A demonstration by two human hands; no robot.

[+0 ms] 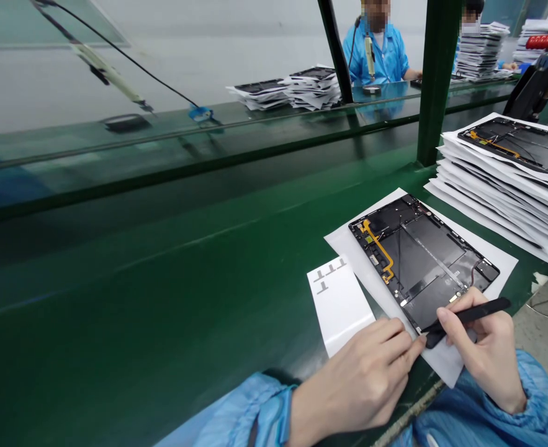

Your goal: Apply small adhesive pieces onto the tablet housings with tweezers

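A black tablet back housing lies open side up on a sheet of white paper, with an orange flex cable along its left side. My right hand grips black tweezers, their tips down at the housing's near corner. At that same corner are the fingertips of my left hand, its fingers curled and pressed together; whatever they pinch is too small or hidden to tell. Under and beyond my left hand is a white sticker sheet with several grey T-shaped pieces.
A tall stack of housings layered with paper stands at the right, near a green post. An electric screwdriver hangs at upper left over a raised shelf. Across the bench sits a person in blue.
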